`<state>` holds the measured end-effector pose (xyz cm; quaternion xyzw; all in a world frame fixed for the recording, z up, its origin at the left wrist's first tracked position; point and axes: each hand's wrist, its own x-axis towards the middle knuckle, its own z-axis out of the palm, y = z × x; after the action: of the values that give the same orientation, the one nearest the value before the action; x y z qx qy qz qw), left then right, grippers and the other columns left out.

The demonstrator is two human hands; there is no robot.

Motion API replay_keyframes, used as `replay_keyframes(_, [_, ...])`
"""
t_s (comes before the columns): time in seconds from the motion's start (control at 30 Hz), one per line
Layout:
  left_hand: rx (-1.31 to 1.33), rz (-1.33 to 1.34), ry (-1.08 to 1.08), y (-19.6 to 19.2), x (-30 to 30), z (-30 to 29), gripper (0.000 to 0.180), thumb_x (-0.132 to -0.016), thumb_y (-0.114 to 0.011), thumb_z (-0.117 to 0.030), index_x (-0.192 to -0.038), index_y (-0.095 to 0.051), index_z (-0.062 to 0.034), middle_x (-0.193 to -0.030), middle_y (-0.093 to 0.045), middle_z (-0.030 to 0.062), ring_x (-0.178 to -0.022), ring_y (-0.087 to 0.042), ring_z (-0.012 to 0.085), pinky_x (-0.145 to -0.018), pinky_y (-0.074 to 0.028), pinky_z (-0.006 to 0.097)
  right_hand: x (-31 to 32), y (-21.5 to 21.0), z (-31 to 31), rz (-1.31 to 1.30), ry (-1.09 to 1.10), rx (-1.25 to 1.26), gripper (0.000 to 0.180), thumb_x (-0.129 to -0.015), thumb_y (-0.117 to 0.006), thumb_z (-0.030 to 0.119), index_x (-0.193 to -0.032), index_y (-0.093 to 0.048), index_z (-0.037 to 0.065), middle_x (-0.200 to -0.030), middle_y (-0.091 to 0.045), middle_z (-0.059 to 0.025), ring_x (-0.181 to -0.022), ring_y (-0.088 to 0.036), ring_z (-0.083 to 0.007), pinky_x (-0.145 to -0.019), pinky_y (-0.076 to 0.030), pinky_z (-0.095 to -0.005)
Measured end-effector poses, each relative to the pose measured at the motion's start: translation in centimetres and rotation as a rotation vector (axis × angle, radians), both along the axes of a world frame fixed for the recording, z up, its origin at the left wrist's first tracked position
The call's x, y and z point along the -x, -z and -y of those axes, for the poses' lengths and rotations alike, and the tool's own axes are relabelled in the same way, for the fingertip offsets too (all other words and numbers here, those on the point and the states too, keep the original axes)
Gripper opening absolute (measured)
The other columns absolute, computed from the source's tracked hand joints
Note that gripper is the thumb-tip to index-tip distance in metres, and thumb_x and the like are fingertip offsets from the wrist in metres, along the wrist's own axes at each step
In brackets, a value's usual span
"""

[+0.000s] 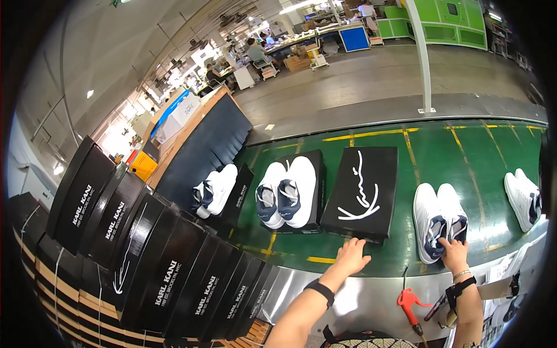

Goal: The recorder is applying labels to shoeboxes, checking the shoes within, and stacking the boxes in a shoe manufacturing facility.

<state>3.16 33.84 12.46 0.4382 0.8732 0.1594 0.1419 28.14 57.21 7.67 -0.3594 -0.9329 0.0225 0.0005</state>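
Big factory floor, people sitting at work way off in the back, and a green belt (380, 261) running across right in front of us. Tall stack of black boxes (168, 272) on the left, red air gun (409, 310) on the metal ledge near the right arm.

So, the shoes (426, 211): white pair with navy heels, sitting side by side on the belt just right of a black box (360, 194), toes pointing away. Right hand (454, 254) is at their heels, thumb and fingers part-curled and touching the collars. Can't tell if that's a real grip or just contact. Left hand (352, 257) is loosely spread with its fingertips at the near edge of the box, not wrapped around anything. Whether they're actually pressing on it, I can't tell.

Handling-wise, I'd guess the shoes are light, with padded collars that give a bit and soles that stay fairly stiff. Hooking both heels from inside looks like the easy hold, and clean fingers matter since white uppers probably scuff and smudge easily.

As for the box, it looks like smooth card, so maybe a little slippery and likely to dent at the corners. I'd take it by opposite sides, low down, rather than pinching the top.
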Motion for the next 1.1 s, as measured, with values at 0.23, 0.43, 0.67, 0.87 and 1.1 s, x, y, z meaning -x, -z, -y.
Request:
replay_keyframes(0.23, [-0.164,0.254,0.276,0.6,-1.0,2.2,0.037,-0.079,-0.058,-0.023,-0.108,-0.051,-0.0001,-0.109,-0.051,0.0163,-0.103,-0.049,0.0322,-0.087,-0.041,0.038,1.6,1.9,-0.3,0.011,0.042,0.089,0.026,-0.058,-0.061,0.006,-0.078,-0.062,0.021,-0.073,-0.061,-0.0087,-0.077,-0.060,-0.0278,-0.066,-0.045,-0.0395])
replay_keyframes(0.43, [-0.228,0.258,0.169,-4.3,-0.8,9.3,0.038,-0.080,-0.059,-0.023,-0.109,-0.053,-0.0001,-0.111,-0.051,0.0159,-0.104,-0.050,0.0302,-0.088,-0.041,0.036,5.2,-4.3,0.1,-0.398,0.116,0.241,0.026,-0.057,-0.058,0.007,-0.082,-0.062,0.011,-0.074,-0.061,-0.0177,-0.076,-0.058,-0.0365,-0.064,-0.046,-0.0434])
replay_keyframes(0.67, [-0.338,0.122,-0.132,-8.9,-0.1,20.3,0.037,-0.081,-0.058,-0.028,-0.107,-0.055,-0.0017,-0.114,-0.052,0.0164,-0.106,-0.050,0.0302,-0.089,-0.041,0.036,14.6,-12.4,3.7,-0.978,0.080,0.789,0.032,-0.062,-0.055,0.005,-0.094,-0.060,0.001,-0.079,-0.064,-0.0076,-0.070,-0.061,-0.0163,-0.063,-0.047,-0.0287])
replay_keyframes(0.87, [-0.576,-0.192,-0.309,-14.4,-2.2,24.9,0.025,-0.071,-0.067,-0.009,-0.094,-0.060,-0.0016,-0.104,-0.056,0.0160,-0.096,-0.055,0.0313,-0.083,-0.045,0.037,22.6,-13.6,10.2,-0.646,-0.244,0.030,0.025,-0.068,-0.056,0.017,-0.092,-0.059,0.013,-0.073,-0.062,-0.0135,-0.069,-0.061,-0.0299,-0.063,-0.047,-0.0418])
replay_keyframes(1.1, [-0.384,-0.958,-0.357,-19.9,-6.4,32.7,0.031,-0.071,-0.066,-0.010,-0.099,-0.056,-0.0017,-0.107,-0.051,0.0170,-0.101,-0.048,0.0355,-0.089,-0.037,0.041,27.3,-8.8,13.8,-0.171,-0.365,-0.138,0.029,-0.076,-0.048,0.014,-0.103,-0.057,0.019,-0.088,-0.061,-0.0083,-0.091,-0.057,-0.0266,-0.086,-0.033,-0.0483])
